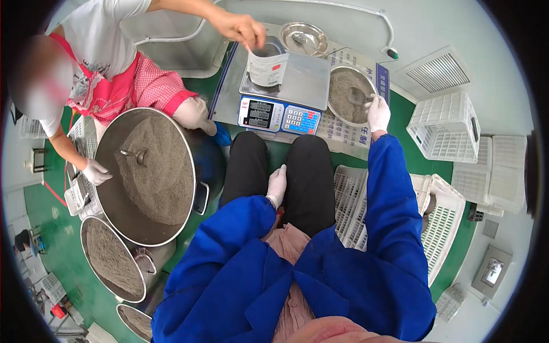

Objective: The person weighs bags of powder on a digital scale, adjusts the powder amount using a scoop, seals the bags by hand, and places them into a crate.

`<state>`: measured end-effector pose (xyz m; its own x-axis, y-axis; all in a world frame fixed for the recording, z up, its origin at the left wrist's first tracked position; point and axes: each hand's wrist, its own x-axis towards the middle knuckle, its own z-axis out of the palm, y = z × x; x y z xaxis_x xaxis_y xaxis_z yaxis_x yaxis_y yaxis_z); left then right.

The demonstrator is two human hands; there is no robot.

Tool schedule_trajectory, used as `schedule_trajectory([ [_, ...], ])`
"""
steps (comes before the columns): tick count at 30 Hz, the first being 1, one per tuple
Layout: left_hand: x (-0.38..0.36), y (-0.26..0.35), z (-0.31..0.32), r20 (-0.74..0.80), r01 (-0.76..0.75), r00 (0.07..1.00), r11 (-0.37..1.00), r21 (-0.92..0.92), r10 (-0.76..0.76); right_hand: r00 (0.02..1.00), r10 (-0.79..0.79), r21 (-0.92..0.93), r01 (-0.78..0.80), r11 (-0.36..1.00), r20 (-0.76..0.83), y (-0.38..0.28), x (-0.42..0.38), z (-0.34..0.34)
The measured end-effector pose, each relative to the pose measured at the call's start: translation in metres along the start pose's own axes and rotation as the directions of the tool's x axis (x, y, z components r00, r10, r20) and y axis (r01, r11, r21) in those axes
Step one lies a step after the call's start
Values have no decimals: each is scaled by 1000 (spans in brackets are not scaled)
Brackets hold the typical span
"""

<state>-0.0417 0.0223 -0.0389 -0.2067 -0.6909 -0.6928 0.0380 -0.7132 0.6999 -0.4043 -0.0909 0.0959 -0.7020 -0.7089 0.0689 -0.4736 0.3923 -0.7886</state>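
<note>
My right hand (377, 113), in a white glove, is closed on the handle of a metal scoop (357, 96). The scoop's head rests in grey-brown powder inside a round steel bowl (370, 83). My left hand (277, 186), also gloved, lies between my thighs with its fingers stretched out together and nothing visible in it. In front of me stands a digital scale (311, 80) with a keypad and displays. A co-worker's bare-looking hand (243, 28) holds a labelled pouch (267, 70) upright on the weighing plate.
A large steel pot (191, 171) of powder with a ladle stands left, beside another powder-filled pot (108, 257). The co-worker's gloved hand (96, 171) is at the big pot's rim. A steel bowl (303, 39) sits behind the scale. White crates (446, 128) stand right.
</note>
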Motion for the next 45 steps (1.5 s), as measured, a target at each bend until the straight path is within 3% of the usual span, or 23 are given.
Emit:
schedule_trajectory([
  [3,2,-2,1,-1,-7,1000,1000,-5,7,966,-256,-198,246,949,-30,-20,-10,-8],
  [4,1,1,1,-3,-16,1000,1000,11,16,944,-317,-375,329,867,94,-36,-18,-16],
  [7,-7,6,1,13,0,1000,1000,-13,0,860,-407,-634,505,586,309,-28,-22,-14],
  [8,-11,11,1,23,11,1000,999,-33,-10,850,-462,-588,513,625,252,-28,-24,-14],
  [16,-14,14,0,5,-12,1000,1000,-18,12,934,-341,-509,347,788,108,-32,-20,-25],
  [22,-8,9,1,-22,-9,1000,1000,16,9,983,-176,-322,183,929,51,-30,-14,-35],
  [30,-14,18,1,-2,40,999,999,0,-40,999,-47,-202,50,978,22,-18,-11,-27],
  [33,-17,23,3,-7,34,999,999,33,-34,990,-138,-233,143,962,36,-12,-10,-22],
  [36,-7,11,2,5,5,1000,1000,20,-5,900,-423,-592,398,701,104,-21,-17,-22],
  [40,-5,5,2,7,5,1000,1000,9,-5,775,-419,-675,624,394,473,-33,-12,-28],
  [43,1,7,3,18,23,1000,999,33,-24,755,-548,-614,634,471,360,-52,-7,-39],
  [44,2,5,3,21,39,999,998,44,-40,760,-599,-579,614,537,251,-59,-3,-40],
  [45,2,1,3,28,40,999,999,21,-41,851,-475,-628,499,597,225,-68,3,-43],
])
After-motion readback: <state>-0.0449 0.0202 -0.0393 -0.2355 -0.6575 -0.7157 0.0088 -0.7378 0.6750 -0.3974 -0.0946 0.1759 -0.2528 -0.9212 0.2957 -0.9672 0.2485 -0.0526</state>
